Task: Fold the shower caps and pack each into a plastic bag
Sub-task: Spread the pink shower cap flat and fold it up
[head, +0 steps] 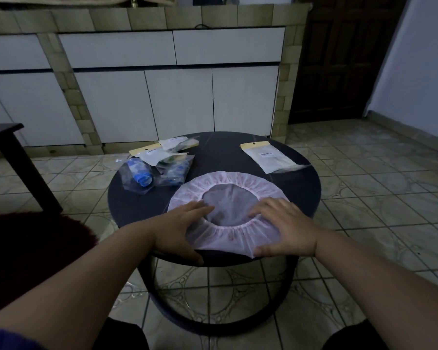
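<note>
Both hands lie spread and flat on a pink shower cap (228, 198) at the frame's centre: left hand (180, 228) on its left rim, right hand (286, 226) on its right. It lies unfolded on the round bench (137, 205). Upper left, packed bags (159, 168) seem finished, though dim light blurs them; one flat bag (271, 157) waits upper right.

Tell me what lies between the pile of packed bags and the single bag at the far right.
Only bare tabletop separates the packed bags from the single bag, seen in the head view.
</note>
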